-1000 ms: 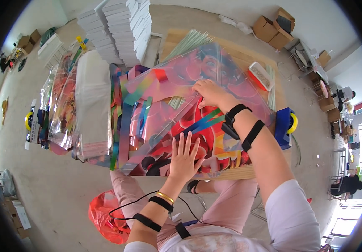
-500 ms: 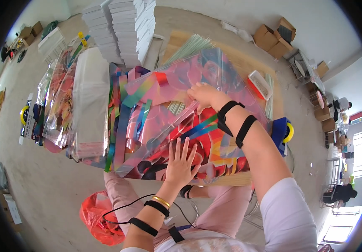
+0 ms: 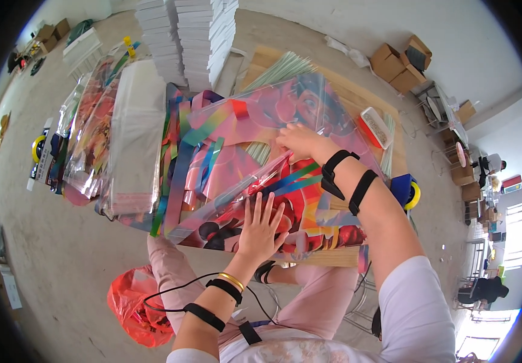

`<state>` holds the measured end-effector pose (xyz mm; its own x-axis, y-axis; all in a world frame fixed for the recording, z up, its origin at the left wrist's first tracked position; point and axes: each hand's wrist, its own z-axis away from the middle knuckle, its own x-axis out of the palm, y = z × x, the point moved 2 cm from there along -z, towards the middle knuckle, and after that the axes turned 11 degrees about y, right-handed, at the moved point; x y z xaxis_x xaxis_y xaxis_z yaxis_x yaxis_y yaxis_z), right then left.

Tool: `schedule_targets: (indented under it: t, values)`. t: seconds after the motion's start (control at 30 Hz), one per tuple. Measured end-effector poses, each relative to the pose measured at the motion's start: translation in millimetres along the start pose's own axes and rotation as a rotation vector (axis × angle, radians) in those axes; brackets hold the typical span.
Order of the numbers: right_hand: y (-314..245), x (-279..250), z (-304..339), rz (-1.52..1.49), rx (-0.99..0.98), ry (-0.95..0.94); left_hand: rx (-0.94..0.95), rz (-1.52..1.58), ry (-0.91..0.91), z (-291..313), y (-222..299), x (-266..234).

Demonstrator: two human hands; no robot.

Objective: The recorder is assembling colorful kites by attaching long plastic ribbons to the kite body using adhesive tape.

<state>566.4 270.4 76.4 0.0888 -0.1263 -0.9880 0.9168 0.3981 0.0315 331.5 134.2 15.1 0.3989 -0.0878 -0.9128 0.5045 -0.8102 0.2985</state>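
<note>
A thin, see-through plastic sheet (image 3: pixel 273 115) printed in pink, red and blue covers much of the wooden table; it looks like a kite sail. My left hand (image 3: pixel 261 227) lies flat with spread fingers on its red printed part. Farther out and to the right, my right hand (image 3: pixel 302 143) has its fingers bent closed on a folded edge of the sheet. From there the fold runs slantwise down to the left. A blue-green ribbon (image 3: pixel 294 184) lies between my hands, and more coloured ribbons (image 3: pixel 182 163) hang across the sheet's left part.
Clear plastic bags (image 3: pixel 134 151) lie in a pile to the left. Tall white stacks (image 3: pixel 191 42) stand behind. Thin pale rods (image 3: pixel 282 69) stick out beyond the sheet. A red-and-white tray (image 3: pixel 376 127) and a blue-and-yellow reel (image 3: pixel 406 192) sit at the right. A red bag (image 3: pixel 137 308) is below left.
My right hand has drawn the fold up slightly, and the film bunches more at its fingers. My left hand stays flat on the sheet. The whole view has shifted a little.
</note>
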Motion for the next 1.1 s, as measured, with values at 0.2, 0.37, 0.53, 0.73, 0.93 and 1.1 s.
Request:
schedule_targets:
  t: [0.2, 0.37, 0.53, 0.73, 0.93, 1.1]
  values:
    - [-7, -3, -2, -0.129, 0.129, -0.143, 0.009, -0.010, 0.015, 1, 1, 2]
    - [-7, -8, -1, -0.113, 0.128, -0.209, 0.005, -0.023, 0.014, 2, 0, 1]
    - [-4, -10, -2, 0.025, 0.006, -0.233, 0.014, -0.022, 0.024, 2, 1, 0]
    - [-10, -14, 7, -0.103, 0.035, -0.012, 0.006, -0.027, 0.010, 3, -1, 0]
    - [-18, -13, 25, -0.048, -0.079, 0.227, 0.017, -0.017, 0.029, 2, 1, 2]
    - [-29, -9, 47, -0.030, -0.055, 0.320, 0.017, -0.018, 0.021, 2, 1, 2]
